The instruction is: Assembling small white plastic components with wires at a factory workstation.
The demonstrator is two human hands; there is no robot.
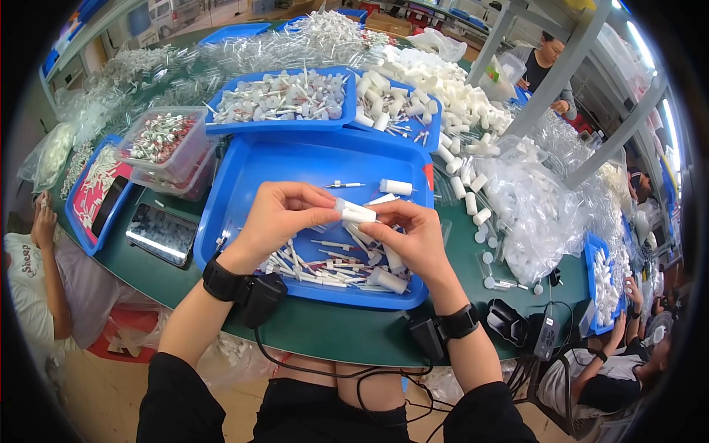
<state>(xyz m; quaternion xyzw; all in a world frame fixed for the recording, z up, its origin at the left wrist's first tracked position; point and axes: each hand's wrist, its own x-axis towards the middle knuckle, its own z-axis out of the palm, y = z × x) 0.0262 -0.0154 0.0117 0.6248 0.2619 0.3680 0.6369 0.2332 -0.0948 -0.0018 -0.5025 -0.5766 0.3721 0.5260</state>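
Observation:
Over the large blue tray [221, 177], my two hands meet at a small white cylinder [357, 213] with a frosted, translucent end. My left hand [284, 214] pinches the frosted end between thumb and fingers. From the other side, my right hand [406, 235] grips the white end with thumb and forefinger. Whether the two ends are joined cannot be made out. Beneath my hands, thin white sticks [306, 272] lie scattered in the tray. Another capped white cylinder [396, 187] lies at the tray's far side, and one more [388, 280] rests near its front right corner.
Behind stand a blue tray of frosted caps [281, 96] and one of white cylinders [399, 111]. Stacked clear tubs [164, 140] and a phone [161, 232] are left. Bagged caps [535, 214] and a black adapter [546, 336] are right. Cables cross my lap; other people sit around the table.

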